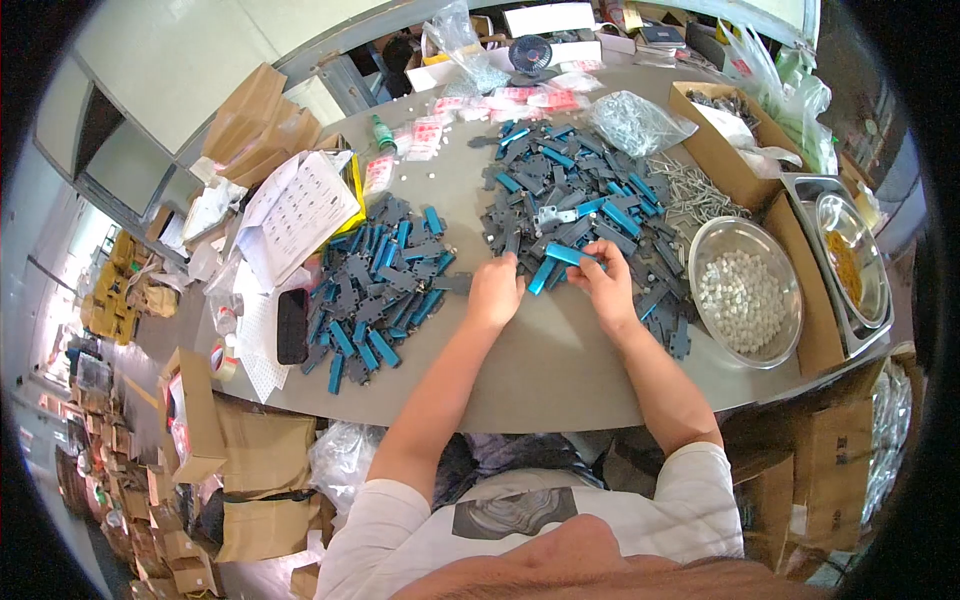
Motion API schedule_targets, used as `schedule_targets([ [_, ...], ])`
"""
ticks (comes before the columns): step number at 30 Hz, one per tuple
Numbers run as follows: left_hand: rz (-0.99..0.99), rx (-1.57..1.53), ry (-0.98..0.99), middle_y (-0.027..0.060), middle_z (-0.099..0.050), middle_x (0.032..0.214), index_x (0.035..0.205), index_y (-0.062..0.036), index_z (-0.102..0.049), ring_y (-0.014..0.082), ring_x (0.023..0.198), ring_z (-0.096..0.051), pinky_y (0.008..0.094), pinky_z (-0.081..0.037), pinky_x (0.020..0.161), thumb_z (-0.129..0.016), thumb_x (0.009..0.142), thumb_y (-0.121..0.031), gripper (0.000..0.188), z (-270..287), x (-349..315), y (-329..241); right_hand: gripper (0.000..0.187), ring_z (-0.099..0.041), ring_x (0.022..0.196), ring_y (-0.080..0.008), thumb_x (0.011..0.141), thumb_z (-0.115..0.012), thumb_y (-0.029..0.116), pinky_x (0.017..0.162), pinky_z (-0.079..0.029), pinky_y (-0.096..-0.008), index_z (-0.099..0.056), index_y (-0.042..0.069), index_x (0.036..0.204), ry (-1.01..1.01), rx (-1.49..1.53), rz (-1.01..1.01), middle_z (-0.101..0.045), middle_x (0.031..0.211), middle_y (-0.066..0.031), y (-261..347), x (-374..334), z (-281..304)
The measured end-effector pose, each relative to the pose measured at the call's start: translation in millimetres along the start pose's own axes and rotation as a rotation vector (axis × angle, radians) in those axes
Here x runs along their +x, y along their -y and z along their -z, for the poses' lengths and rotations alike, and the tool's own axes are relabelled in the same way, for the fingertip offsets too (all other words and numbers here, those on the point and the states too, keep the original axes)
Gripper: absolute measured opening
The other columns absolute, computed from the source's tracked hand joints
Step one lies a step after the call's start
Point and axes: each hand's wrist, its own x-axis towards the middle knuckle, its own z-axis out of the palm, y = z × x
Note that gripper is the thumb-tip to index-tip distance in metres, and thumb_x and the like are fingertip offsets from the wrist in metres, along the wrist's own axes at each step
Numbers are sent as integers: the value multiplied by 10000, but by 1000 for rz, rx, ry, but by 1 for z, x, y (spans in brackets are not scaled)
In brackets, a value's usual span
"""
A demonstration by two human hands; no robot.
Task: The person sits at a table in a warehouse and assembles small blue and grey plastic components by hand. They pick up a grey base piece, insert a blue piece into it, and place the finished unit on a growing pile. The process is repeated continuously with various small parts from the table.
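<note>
One smooth blue bar (567,254) in right grip (606,283), near angular grey pieces (588,186).

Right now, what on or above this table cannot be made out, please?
In the head view:
Left hand: its back hides its palm.
Right hand: it hides what lies directly beneath.
Right heap of blue and grey parts: its top layer covers its bottom.
Paper sheet: print too small to read.

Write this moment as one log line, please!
left hand: at big pile | right hand: holding blue piece | bowl: white bits, right side | phone: left side
</note>
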Motion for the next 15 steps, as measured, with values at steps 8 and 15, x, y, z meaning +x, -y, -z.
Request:
schedule_targets([
  [8,167,-265,445,184,-656,798,1017,-5,-582,357,741,-662,380,-540,675,-653,695,-9,330,46,-21,0,213,-644,828,-188,880,-606,83,731,-556,-317,-524,63,1076,167,659,-476,-631,898,-71,16,-15,2],
  [15,241,-1139,256,135,-549,1052,1364,-74,-342,218,819,-644,333,-547,647,-595,791,76,643,24,-33,-6,230,-643,876,-186,912,-582,37,815,-543,-305,-521,1,1131,243,408,-442,-617,973,-78,-7,-31,-17],
])
